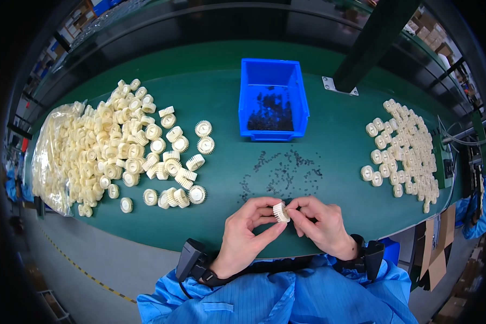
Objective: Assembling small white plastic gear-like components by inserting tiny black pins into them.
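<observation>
A cream plastic gear point(280, 212) sits between the thumb and fingers of my left hand point(247, 224), just above the table's near edge. My right hand point(324, 224) is closed in a pinch against the gear's right face; whatever its fingertips hold is hidden. Small black pieces point(278, 183) lie scattered on the green table point(216, 227) just beyond my hands. Farther back, a blue bin point(300, 116) holds many more of these black pieces.
At the left a large heap of cream gears point(119, 140) spills from a clear plastic bag point(51, 156). More gears point(407, 151) are spread at the right. A dark green post point(370, 48) with a metal foot rises at the back right. An opened cardboard box point(440, 248) stands beyond the table's right front.
</observation>
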### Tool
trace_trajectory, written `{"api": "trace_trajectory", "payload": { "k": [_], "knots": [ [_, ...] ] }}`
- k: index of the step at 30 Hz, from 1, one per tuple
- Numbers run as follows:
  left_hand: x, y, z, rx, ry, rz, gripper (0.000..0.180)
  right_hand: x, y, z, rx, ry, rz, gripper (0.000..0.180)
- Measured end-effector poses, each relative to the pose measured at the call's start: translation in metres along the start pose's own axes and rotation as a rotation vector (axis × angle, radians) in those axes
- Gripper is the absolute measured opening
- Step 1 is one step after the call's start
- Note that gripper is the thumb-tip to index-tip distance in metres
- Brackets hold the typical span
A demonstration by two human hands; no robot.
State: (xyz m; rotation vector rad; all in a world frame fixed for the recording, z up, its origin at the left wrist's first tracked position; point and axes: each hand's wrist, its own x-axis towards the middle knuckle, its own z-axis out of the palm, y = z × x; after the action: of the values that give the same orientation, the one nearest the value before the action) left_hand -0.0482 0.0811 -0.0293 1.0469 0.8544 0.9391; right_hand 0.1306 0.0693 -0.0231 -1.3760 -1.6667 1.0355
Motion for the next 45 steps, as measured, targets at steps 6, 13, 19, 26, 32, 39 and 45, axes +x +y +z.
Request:
{"api": "trace_trajectory", "payload": {
  "k": [6,13,19,26,32,39,45],
  "knots": [
    [-0.001,0.000,0.001,0.001,0.000,0.007,0.035,0.000,-0.004,-0.005,0.181,-0.057,0.219,0.012],
    [-0.003,-0.004,-0.003,-0.006,-0.086,-0.018,0.036,0.007,-0.009,-0.018,0.274,-0.191,0.291,0.013],
    [-0.004,-0.008,-0.005,0.020,-0.070,-0.003,0.041,0.005,-0.007,-0.008,-0.214,-0.045,-0.187,0.012],
    [-0.003,-0.005,-0.002,-0.033,-0.083,-0.039,0.044,-0.001,-0.009,-0.007,0.057,-0.005,0.010,0.019],
    [-0.006,-0.010,-0.002,0.057,-0.013,-0.031,0.040,0.001,-0.012,-0.008,0.067,-0.124,0.029,0.018],
    [-0.005,-0.010,0.002,0.137,0.093,-0.020,0.029,0.001,-0.012,0.004,-0.041,-0.070,-0.032,0.020],
    [-0.006,-0.007,0.002,0.204,0.140,-0.026,0.024,0.005,-0.022,0.009,-0.156,-0.058,-0.024,0.024]
  ]
}}
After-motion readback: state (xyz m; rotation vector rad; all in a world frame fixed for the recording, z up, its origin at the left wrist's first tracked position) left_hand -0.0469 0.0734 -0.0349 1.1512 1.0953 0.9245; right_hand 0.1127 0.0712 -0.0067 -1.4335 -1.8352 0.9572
